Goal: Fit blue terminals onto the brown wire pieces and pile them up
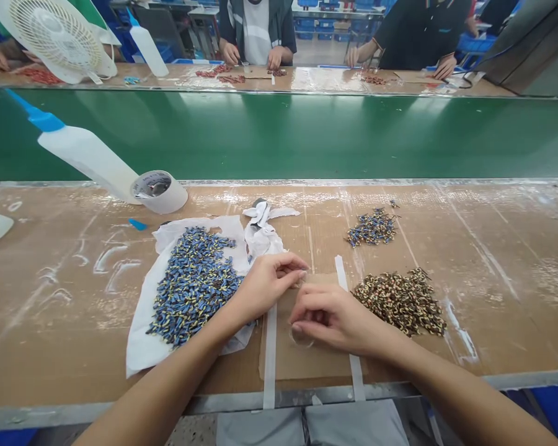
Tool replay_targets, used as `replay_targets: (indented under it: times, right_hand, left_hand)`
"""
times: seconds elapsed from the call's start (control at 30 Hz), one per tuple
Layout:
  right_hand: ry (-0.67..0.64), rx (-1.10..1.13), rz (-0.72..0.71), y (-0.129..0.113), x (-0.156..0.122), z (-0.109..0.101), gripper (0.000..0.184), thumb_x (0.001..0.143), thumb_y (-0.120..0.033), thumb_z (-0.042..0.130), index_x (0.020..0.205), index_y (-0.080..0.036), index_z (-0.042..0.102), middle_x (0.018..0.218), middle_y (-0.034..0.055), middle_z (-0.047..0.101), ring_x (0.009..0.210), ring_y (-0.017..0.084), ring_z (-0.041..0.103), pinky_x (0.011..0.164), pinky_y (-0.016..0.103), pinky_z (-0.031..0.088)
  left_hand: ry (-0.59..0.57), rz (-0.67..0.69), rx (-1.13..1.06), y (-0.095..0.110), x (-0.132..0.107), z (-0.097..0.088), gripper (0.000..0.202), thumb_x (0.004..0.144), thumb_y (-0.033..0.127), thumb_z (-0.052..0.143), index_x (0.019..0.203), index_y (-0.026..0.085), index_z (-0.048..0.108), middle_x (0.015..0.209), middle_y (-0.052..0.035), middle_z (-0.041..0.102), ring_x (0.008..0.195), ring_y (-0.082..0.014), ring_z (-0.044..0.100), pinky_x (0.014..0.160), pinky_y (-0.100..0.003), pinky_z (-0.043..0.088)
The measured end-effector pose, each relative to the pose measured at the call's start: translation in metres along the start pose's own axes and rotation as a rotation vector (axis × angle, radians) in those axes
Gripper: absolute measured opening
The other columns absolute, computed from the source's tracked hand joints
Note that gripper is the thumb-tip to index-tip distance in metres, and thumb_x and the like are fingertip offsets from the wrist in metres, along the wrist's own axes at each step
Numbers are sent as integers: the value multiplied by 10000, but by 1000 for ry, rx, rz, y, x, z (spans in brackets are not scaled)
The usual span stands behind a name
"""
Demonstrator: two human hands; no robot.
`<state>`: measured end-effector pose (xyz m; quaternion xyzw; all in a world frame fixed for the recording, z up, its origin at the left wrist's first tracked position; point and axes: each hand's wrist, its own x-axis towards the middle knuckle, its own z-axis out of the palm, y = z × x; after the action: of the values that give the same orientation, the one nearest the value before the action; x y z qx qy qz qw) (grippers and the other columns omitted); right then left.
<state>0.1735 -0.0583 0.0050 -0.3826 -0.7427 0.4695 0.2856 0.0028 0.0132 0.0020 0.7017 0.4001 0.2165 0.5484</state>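
My left hand (270, 282) is over a taped-down piece of cardboard (307, 365). Its fingertips are pinched together, and what they hold is too small to make out. Just nearer to me, my right hand (329, 314) also has its thumb and fingers closed, with their contents hidden. Under its fingertips shows the rim of a small clear round dish (302, 342). Left of my hands, many tiny blue-and-yellow parts (190, 285) lie heaped on a white sheet (142, 347). Beside my right hand is a heap of small dark-and-gold parts (402, 300).
A smaller pile of blue-and-gold parts (372, 228) lies farther back. A roll of tape (167, 197), a white squeeze bottle (90, 155) and crumpled white paper (264, 235) stand or lie behind the sheet. Beyond the green strip (307, 133), other people work at a bench with a fan (56, 34).
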Motion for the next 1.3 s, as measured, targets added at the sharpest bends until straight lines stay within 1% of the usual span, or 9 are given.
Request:
replay_targets:
  times: [0.23, 0.33, 0.43, 0.57, 0.7, 0.83, 0.93, 1.03, 1.3]
  right_hand:
    - [-60, -36, -6, -9, -3, -17, 55, 847, -151, 607, 813, -193, 614, 815, 12, 580, 768, 138, 533, 643, 237, 442]
    - [-107, 46, 59, -9, -3, -19, 48, 856, -162, 597, 823, -195, 609, 816, 8, 591, 702, 123, 529, 607, 231, 445]
    - [-89, 113, 121, -6, -1, -16, 67, 872, -227, 603, 819, -190, 618, 802, 11, 596, 658, 115, 514, 588, 234, 441]
    - [28, 244, 153, -4, -3, -16, 127, 891, -296, 599, 827, -191, 628, 836, 30, 619, 755, 144, 563, 687, 275, 473]
    - [248, 357, 179, -1, -7, -22, 126, 894, -327, 605, 871, -204, 617, 839, 36, 639, 778, 159, 608, 725, 299, 504]
    - [502, 259, 144, 3, -7, -27, 125, 887, -329, 619, 867, -206, 610, 815, 35, 650, 743, 158, 619, 690, 287, 508]
    - [619, 170, 142, 7, -4, -27, 125, 880, -331, 626, 868, -209, 605, 816, 40, 653, 744, 168, 622, 682, 292, 506]
    - [665, 113, 140, 11, -3, -26, 120, 881, -326, 627, 879, -208, 603, 816, 40, 648, 759, 176, 619, 688, 299, 493]
    - [612, 42, 130, 15, -5, -22, 90, 900, -297, 612, 916, -208, 611, 833, 42, 638, 772, 180, 606, 687, 301, 471]
  left_hand:
    - [-17, -34, -44, -1, -1, 5, 164, 855, 252, 567, 935, 134, 650, 825, -44, 691, 730, -146, 632, 705, -280, 520]
    - [-4, -22, -45, -2, -1, 10, 162, 854, 253, 566, 923, 136, 654, 824, -48, 705, 742, -155, 648, 728, -294, 526]
    - [3, -20, -25, -2, -1, 12, 178, 857, 245, 557, 946, 134, 663, 845, -61, 716, 783, -170, 662, 762, -315, 529]
    - [-5, -28, -47, -2, -2, 12, 186, 846, 222, 563, 963, 123, 669, 875, -78, 720, 795, -177, 666, 765, -324, 533]
    - [-22, -46, -80, -3, -4, 12, 170, 841, 203, 565, 934, 117, 679, 799, -70, 712, 715, -162, 656, 693, -293, 526]
    - [-13, -46, -66, -6, -3, 14, 178, 828, 219, 587, 934, 126, 696, 771, -57, 705, 705, -155, 642, 651, -271, 516]
    - [-17, -33, -67, -8, -3, 14, 193, 821, 230, 596, 945, 132, 707, 795, -59, 710, 718, -155, 645, 658, -271, 521]
    - [-12, -37, -70, -10, -3, 14, 197, 815, 223, 603, 948, 124, 710, 759, -56, 702, 672, -147, 642, 650, -268, 521]
    - [-33, -22, -37, -10, -4, 12, 178, 822, 229, 592, 909, 125, 708, 706, -46, 693, 654, -153, 647, 650, -267, 513]
